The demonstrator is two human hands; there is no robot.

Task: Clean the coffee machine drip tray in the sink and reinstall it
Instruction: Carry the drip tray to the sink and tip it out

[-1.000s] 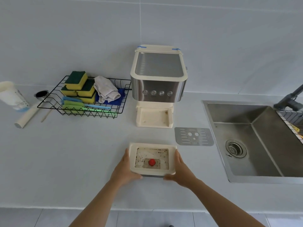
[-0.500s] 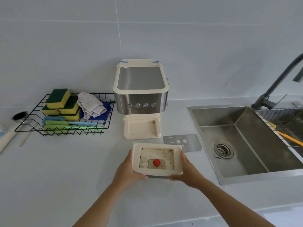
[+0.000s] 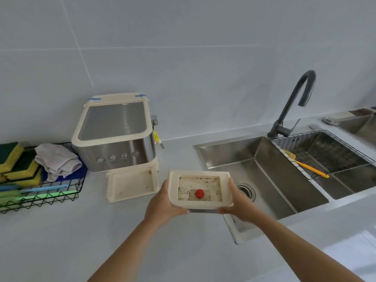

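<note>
By the sink (image 3: 264, 169), drip tray (image 3: 200, 190) has seemingly shifted rightward.

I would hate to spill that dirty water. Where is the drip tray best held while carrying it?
By its two short ends, one hand from each side, as the left hand and right hand do now. The drip tray is a shallow open box, so gripping opposite ends under the rim likely keeps it level.

Single head view, angled down, close over counter (image 3: 61, 241), sink (image 3: 284, 180).
</note>
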